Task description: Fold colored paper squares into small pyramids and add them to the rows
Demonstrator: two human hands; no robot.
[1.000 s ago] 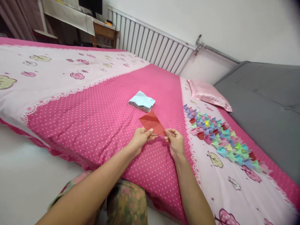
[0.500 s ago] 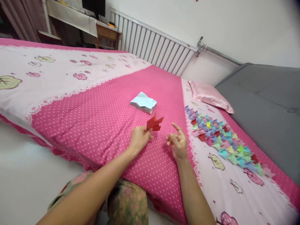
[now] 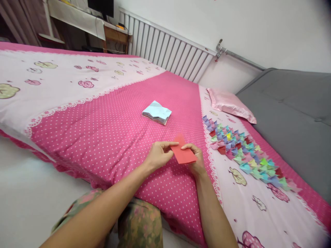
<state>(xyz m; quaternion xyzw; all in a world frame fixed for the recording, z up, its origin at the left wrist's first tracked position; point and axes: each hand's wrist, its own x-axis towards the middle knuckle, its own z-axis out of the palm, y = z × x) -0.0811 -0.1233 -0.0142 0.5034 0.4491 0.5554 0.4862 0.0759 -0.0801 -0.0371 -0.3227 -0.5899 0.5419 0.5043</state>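
A piece of red folded paper [image 3: 185, 155] is held above the pink bedspread, between both hands. My right hand [image 3: 198, 162] grips its right side, thumb on top and the other fingers mostly hidden beneath. My left hand [image 3: 161, 154] pinches the paper's upper left edge, the index finger stretched along it. A pointed flap at the far end of the paper looks blurred. Beyond the hands lies a stack of light blue paper sheets [image 3: 157, 112], its top sheet creased.
Rows of small folded paper pieces [image 3: 240, 148] in many colours stand on the bed to the right. Behind them are a pink pillow [image 3: 230, 105] and a grey padded headboard [image 3: 292, 103]. A white railing [image 3: 165, 43] runs along the far side, near a desk [image 3: 77, 17].
The red paper has moved right and toward me and now shows a flat, broad face. My right hand, empty before, has closed on it; my left hand still holds it.
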